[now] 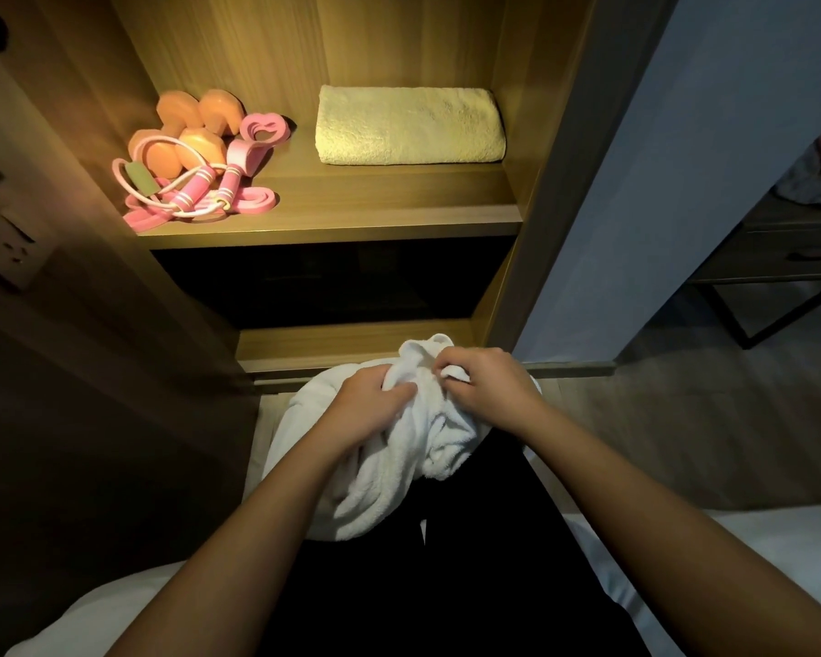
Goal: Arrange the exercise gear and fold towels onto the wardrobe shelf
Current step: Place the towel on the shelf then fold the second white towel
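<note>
Gear shelved, one towel folded, one still to fold.
Head view: dumbbells (195,130) and jump rope (186,192) lie far left on the wardrobe shelf (342,222), with a folded yellow towel (408,125) at right. Near, the left hand (366,410) clutches a crumpled white towel (389,476) with curled fingers, and the right hand (489,386) pinches its edge.

Up left of the grip sat a wall socket (6,244), far off to its right a dark desk (778,258), and on its near side lay white bedding (754,552).
</note>
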